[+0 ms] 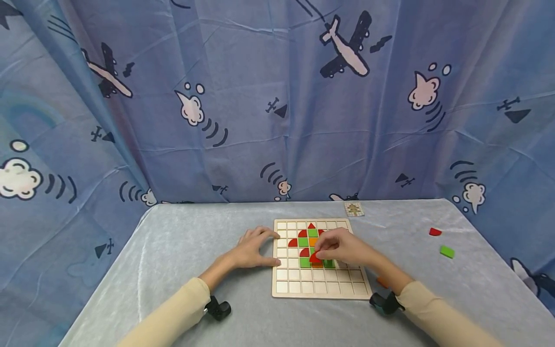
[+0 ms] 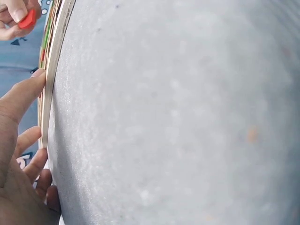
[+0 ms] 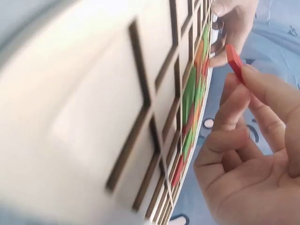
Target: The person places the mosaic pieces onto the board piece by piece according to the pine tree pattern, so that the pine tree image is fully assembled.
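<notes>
A square wooden grid board (image 1: 295, 288) lies on the table, with several red, green and orange tiles set in its middle cells. My right hand (image 1: 344, 248) is over the board and pinches a red tile with one curved edge (image 1: 314, 257) between thumb and fingertips. In the right wrist view that red tile (image 3: 234, 61) is raised off the board's surface. My left hand (image 1: 253, 249) touches the board's left edge with thumb and fingertips, its fingers spread and holding nothing. Part of the tile pattern is hidden behind my right hand.
To the right on the grey table cloth (image 1: 195, 241) lie a loose red tile (image 1: 435, 232) and a green tile (image 1: 447, 251). An orange piece (image 1: 382, 282) is partly hidden by the right forearm. A small pattern card (image 1: 354, 208) sits behind the board. A blue printed curtain (image 1: 243, 96) hangs behind.
</notes>
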`<state>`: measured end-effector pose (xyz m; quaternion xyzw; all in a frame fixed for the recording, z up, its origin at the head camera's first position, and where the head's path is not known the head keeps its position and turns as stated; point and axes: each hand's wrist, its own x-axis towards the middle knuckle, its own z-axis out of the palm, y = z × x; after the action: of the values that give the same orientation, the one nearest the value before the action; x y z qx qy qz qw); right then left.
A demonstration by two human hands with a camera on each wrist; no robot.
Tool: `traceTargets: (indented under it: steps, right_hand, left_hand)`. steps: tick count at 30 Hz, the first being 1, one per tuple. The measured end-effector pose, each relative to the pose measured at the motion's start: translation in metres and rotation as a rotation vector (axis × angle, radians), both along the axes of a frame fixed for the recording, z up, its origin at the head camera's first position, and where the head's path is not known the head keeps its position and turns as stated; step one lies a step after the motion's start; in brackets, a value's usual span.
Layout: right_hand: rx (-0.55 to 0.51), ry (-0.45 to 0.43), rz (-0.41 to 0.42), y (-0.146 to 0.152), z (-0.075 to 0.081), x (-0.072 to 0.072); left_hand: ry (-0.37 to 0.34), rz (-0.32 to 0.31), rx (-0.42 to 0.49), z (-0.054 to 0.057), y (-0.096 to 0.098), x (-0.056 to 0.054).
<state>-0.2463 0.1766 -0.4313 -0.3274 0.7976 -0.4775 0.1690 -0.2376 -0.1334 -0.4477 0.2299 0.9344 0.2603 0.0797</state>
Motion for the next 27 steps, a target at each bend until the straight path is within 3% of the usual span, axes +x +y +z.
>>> traceTargets:
  steps: [13, 27]
  right_hand:
    - [0.052, -0.01, -0.025, -0.034, 0.001, 0.002]
    - [0.117, 0.008, -0.036, -0.051, 0.0, 0.003]
  left_hand:
    - [-0.01, 0.003, -0.001, -0.001, 0.002, -0.001]
    - [-0.004, 0.004, 0.001, -0.002, 0.001, -0.001]
